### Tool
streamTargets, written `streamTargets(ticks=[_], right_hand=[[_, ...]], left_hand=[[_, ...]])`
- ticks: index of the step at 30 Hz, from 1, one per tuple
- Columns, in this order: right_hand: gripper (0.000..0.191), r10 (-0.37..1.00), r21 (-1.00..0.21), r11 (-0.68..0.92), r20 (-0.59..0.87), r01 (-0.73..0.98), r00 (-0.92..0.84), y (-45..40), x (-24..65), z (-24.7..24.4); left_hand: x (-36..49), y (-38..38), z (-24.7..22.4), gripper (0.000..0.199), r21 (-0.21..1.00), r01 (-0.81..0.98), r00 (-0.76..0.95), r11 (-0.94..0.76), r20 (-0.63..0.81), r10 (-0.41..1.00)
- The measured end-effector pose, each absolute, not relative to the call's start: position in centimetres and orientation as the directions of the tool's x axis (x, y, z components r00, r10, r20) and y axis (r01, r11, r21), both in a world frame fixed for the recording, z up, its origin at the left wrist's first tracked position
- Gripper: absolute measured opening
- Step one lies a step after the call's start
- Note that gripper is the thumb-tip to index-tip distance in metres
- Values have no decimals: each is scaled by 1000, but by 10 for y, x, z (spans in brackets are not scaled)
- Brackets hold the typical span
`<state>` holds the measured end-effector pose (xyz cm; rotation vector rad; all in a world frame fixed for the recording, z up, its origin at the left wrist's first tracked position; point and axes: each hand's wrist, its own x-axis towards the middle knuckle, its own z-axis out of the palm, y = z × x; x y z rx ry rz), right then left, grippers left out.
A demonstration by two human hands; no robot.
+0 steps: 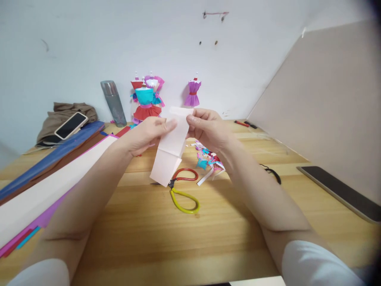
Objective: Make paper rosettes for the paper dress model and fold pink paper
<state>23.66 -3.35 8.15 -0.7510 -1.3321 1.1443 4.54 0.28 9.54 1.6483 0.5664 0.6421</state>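
Observation:
A strip of pale pink paper (172, 141) is held up above the table, with a crosswise crease in its lower part and a folded top edge. My left hand (149, 133) pinches its left side, thumb on the front. At the upper right edge, my right hand (208, 125) grips it between thumb and fingers. Below the strip lies a pair of scissors (185, 201) with one red and one yellow handle, its blades partly hidden by the paper. Coloured paper scraps (208, 157) are heaped beyond my right wrist.
Small dress forms in paper dresses (145, 97) stand against the wall, with a purple-dressed one (193, 91) apart. A bottle (113, 103), phone (71, 125), brown cloth (74, 107) and long paper sheets (59, 190) occupy the left. A dark flat device (339, 190) lies right.

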Motion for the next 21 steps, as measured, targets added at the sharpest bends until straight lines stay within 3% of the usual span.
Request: streamTargets(ticks=[4,8,17,21], right_hand=[[37,935,-911,339,353,-235,-20,-30,239,81],[30,939,-912,344,340,-225,53,-26,245,82],[30,961,-933,271,277,-236,7,-27,247,85],[33,958,-929,266,284,-257,-36,-28,241,82]], left_hand=[[47,10,85,49,968,141,840,-210,-5,543],[47,23,75,35,963,154,887,-220,-37,460],[42,25,77,36,992,-2,780,-123,78,620],[44,23,79,40,988,11,792,-151,84,605]])
